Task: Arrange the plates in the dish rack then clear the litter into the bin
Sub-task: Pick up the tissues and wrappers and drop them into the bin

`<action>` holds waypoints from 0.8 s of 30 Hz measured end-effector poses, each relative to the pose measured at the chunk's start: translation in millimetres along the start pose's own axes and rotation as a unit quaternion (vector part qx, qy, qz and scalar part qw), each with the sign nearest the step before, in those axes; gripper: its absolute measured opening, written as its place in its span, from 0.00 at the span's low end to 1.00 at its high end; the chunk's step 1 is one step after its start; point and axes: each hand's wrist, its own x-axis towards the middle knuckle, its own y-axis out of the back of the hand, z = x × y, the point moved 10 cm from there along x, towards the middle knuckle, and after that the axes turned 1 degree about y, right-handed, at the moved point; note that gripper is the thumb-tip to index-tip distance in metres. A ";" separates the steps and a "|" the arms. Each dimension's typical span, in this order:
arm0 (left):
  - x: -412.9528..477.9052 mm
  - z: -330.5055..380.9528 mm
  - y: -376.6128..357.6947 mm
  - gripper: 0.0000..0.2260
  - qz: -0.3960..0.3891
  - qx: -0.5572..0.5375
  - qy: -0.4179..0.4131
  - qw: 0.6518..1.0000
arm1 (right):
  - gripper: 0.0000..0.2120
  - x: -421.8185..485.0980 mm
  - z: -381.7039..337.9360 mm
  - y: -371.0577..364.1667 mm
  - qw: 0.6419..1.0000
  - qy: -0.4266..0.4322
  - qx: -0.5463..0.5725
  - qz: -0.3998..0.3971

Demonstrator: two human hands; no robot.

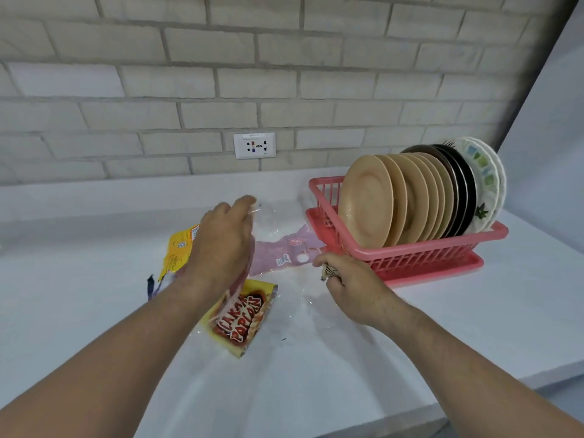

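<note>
Head view showed plates [410,200] upright in the rack [426,257] at right, left hand [221,245] pinching clear wrap [268,216] and right hand [350,279] clutching a crumpled scrap [327,273], apparently collecting litter [240,317] off the surface [474,311] for binning.

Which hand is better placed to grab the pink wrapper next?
Probably right: the right hand is beside the pink wrapper, though gripping a crumpled scrap; the left hand is pinching clear film.

I see a white counter [474,314] running under a pale brick wall [284,74], with a white socket plate [254,145] low on the wall.
</note>
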 end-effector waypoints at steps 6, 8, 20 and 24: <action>-4.5 39.3 -25.3 0.53 -0.142 -0.021 0.051 0.988 | 0.03 -18.9 7.9 22.8 0.999 -0.001 0.045 0.028; -8.6 54.3 -30.0 0.53 -0.152 -0.023 0.050 0.987 | 0.12 -27.4 12.9 25.9 0.999 0.001 0.048 0.020; -26.0 124.0 -19.9 0.08 0.033 -0.188 0.051 0.980 | 0.26 -75.7 21.6 16.1 0.987 0.005 0.141 -0.083; -33.7 131.9 -18.0 0.06 0.070 -0.257 0.100 0.959 | 0.30 -83.0 15.9 9.7 0.978 -0.004 0.181 -0.104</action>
